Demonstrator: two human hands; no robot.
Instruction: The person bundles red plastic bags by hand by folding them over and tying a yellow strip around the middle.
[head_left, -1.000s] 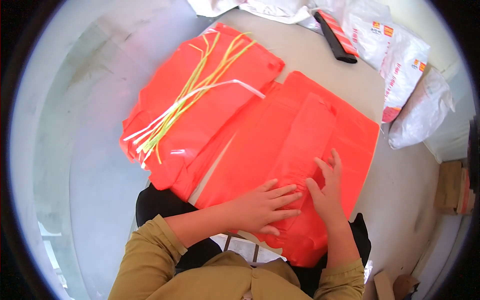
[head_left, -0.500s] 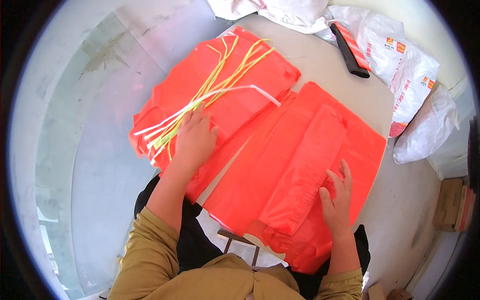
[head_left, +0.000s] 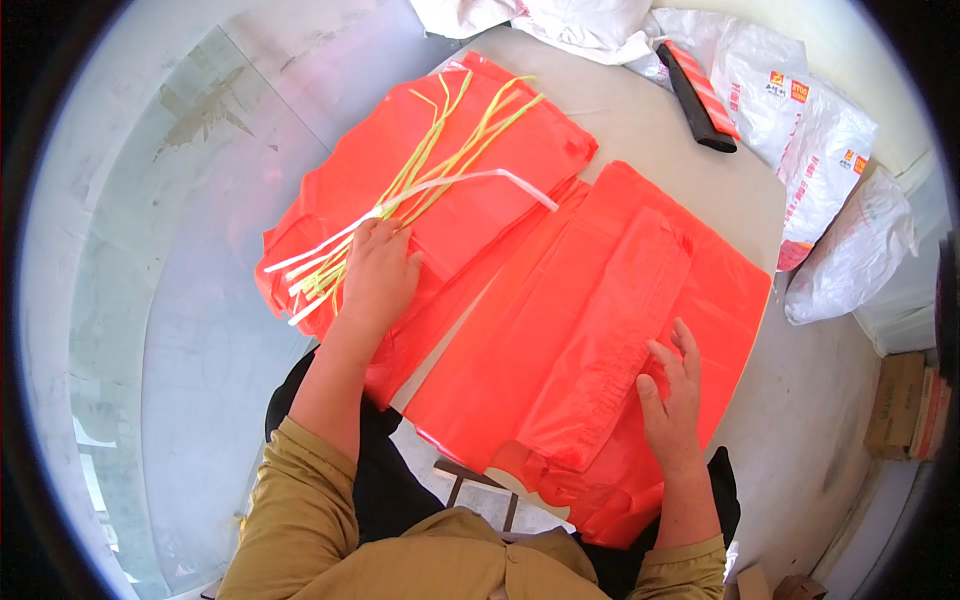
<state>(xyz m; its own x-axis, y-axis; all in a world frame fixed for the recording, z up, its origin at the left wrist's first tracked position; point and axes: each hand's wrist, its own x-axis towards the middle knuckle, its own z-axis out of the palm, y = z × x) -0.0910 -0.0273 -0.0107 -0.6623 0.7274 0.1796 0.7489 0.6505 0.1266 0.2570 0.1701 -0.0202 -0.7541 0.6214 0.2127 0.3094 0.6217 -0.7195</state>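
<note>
My left hand (head_left: 382,275) is at the lower part of a bundle of thin yellow strips (head_left: 428,158), its fingers bent and closed on some of them; the fingertips are partly hidden. Across the bundle lies a white strip (head_left: 480,176). Beneath them a stack of flat red plastic bags (head_left: 490,215) covers the left of the table. A second stack of red plastic bags (head_left: 715,250) lies to the right, with a narrow folded red bag (head_left: 610,340) on top. Beside that folded bag's right edge my right hand (head_left: 675,395) is open, fingers apart and slightly curved, holding nothing.
Near the far right edge of the beige table (head_left: 620,110) lies a black and red-striped folded bundle (head_left: 697,97). White printed sacks (head_left: 820,150) stand behind it. Cardboard boxes (head_left: 893,405) sit at the far right. A wooden stool (head_left: 480,472) shows below the table's near edge.
My left hand has drawn slightly nearer to me, its fingers bending in on the yellow strips, whose lower ends have shifted a little. The right hand stays in place.
</note>
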